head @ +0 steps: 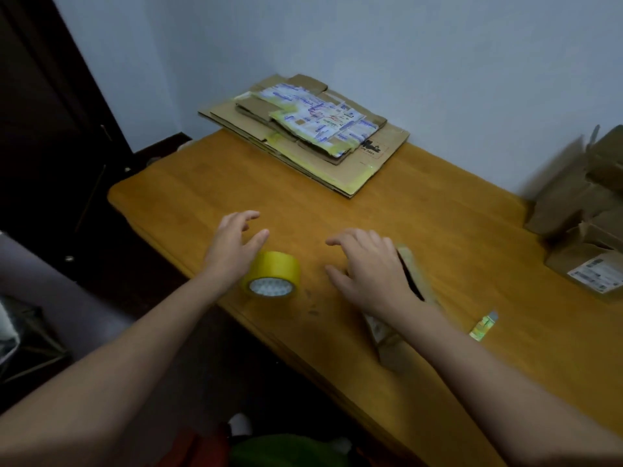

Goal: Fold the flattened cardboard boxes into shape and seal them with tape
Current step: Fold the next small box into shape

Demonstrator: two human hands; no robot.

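Wood makes up the biggest thing in view, a yellow-brown table (387, 230) that fills most of the picture and runs back to a pale wall (371, 45). On its far side lies a stack of flattened cardboard boxes (303, 136), brown and flat, with white labels and bits of yellow tape on the top ones. One corner of the stack hangs over the table's far edge.

At the right edge sit some folded boxes (583, 214), already in box shape; the nearest one has a white label on it. They look a bit blurry.

Two bare arms reach in from the bottom. The left hand (232, 244) has its fingers spread wide and holds nothing — it is just above and beside a roll of yellow tape (271, 276). The roll lies tipped near the front edge, with its white middle hole facing the camera. I cannot tell if the hand touches the roll.

The right hand (367, 264) is also spread open, palm down, and grips nothing. It is over a small cardboard piece (401, 298) that lies on the table partly under the wrist.

To the right of that arm lies a little yellow-green cutter (484, 326) — well apart from both hands.
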